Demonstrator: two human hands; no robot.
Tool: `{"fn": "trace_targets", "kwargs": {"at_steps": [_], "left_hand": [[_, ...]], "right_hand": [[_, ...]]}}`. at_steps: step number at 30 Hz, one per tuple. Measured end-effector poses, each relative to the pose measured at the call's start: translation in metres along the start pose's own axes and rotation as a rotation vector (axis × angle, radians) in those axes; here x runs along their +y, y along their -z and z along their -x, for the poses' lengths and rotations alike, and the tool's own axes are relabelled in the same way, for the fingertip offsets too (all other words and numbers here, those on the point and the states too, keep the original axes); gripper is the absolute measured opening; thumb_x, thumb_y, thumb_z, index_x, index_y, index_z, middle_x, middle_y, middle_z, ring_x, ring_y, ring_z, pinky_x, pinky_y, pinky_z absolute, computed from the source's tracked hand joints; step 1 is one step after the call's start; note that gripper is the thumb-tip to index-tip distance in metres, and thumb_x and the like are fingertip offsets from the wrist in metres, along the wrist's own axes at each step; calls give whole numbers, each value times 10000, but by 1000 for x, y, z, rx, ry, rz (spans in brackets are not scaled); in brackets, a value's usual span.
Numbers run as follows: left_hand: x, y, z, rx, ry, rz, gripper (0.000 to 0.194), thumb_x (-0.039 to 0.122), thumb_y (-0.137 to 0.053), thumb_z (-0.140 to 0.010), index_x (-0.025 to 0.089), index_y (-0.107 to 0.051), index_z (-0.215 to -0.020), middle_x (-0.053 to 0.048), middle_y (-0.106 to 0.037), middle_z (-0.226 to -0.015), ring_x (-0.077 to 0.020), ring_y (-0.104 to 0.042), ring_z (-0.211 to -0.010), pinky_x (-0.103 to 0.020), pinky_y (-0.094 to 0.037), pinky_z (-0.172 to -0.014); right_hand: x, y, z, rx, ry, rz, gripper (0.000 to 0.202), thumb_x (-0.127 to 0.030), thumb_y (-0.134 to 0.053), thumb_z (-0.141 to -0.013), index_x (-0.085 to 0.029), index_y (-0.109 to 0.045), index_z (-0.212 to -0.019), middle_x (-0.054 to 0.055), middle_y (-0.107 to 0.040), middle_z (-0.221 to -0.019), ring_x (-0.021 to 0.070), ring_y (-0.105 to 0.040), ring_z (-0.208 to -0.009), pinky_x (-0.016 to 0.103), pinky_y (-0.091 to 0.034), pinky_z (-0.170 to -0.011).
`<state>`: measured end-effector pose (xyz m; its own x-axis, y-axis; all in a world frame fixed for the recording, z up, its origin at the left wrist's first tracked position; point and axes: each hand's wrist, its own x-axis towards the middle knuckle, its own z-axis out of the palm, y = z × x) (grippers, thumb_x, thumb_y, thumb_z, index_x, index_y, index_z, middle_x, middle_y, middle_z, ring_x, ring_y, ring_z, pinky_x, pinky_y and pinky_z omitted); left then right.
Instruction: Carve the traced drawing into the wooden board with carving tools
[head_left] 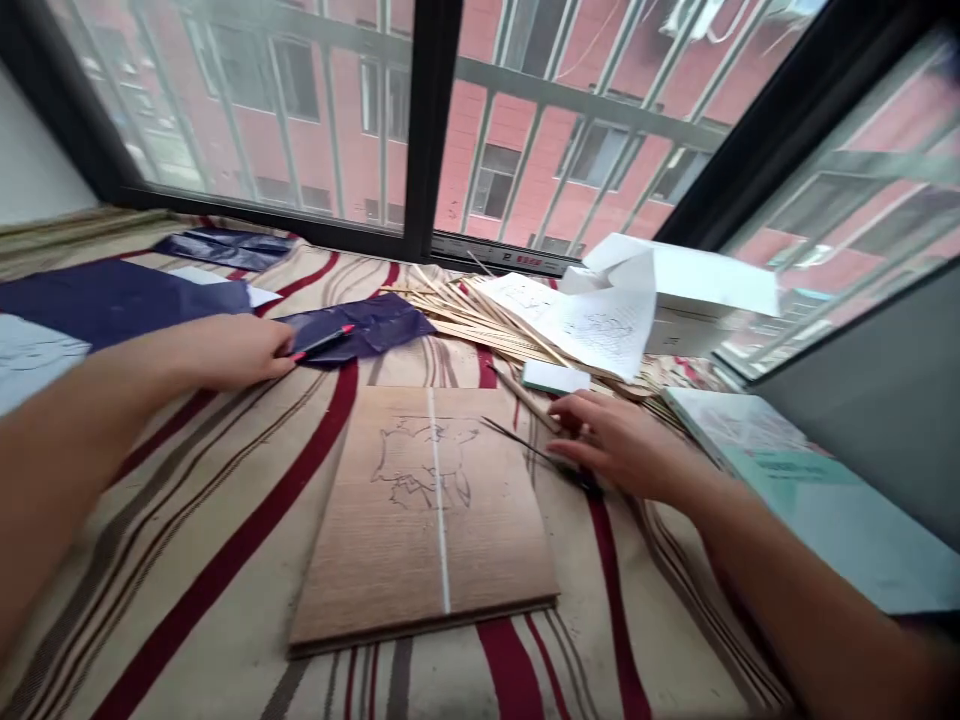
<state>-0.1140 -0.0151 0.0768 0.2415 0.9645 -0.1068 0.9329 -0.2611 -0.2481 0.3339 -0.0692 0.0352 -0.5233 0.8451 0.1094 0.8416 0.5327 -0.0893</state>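
Head view: wooden board (390,560) lying flat on a striped cloth (247,480), between the two forearms. Its surface is tan with fine grain; the near edge is darker. A white stripe (442,540) runs from the far edge to the near edge. Dark, thin outlines (420,465), irregular and partly leaf-shaped, occupy the far half and lie on both sides of the stripe. The left hand (225,350) grasps the near end of a dark pen with red ends (324,344), above dark blue sheeting (375,325). The right hand (626,440) is curled, its fingertips at a slender stick (525,398) and a dark, narrow-bladed tool (525,445); whether it grips either cannot be told. Container: white box (679,325) beside the window, with drawn-on paper (600,325) against it; its interior is hidden. Thin wooden strips (465,325) lie left of the box.
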Motion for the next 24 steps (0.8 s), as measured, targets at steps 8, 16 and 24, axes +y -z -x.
{"fn": "trace_targets", "kwargs": {"at_steps": [8,16,24], "left_hand": [[8,-2,-7,-56,11,45,355,381,-332,-1002,192,-633,-1014,-125,-776,-908,-273,-717,-730,-310,-438,-612],[38,0,-9,110,-154,119,490,388,-295,-1002,143,-654,-1230,-191,-723,-1284,-362,-672,-1205,-471,-530,-998],[74,-12,-8,126,-318,312,456,425,-315,-1025,193,-643,-1242,-117,-709,-1233,-271,-650,-1151,-435,-479,-1045]], "right_hand": [[-39,4,6,11,43,95,269,-145,-461,-1042,-141,-712,-1138,127,-777,-1003,315,-693,-963,409,-511,-789],[-45,0,20,34,174,2,345,-104,-488,-1023,-105,-681,-1308,146,-763,-1119,277,-749,-890,369,-551,-711],[-42,-3,22,210,313,-125,350,-81,-524,-1028,-115,-774,-1270,122,-773,-1068,200,-747,-822,290,-545,-679]]}}
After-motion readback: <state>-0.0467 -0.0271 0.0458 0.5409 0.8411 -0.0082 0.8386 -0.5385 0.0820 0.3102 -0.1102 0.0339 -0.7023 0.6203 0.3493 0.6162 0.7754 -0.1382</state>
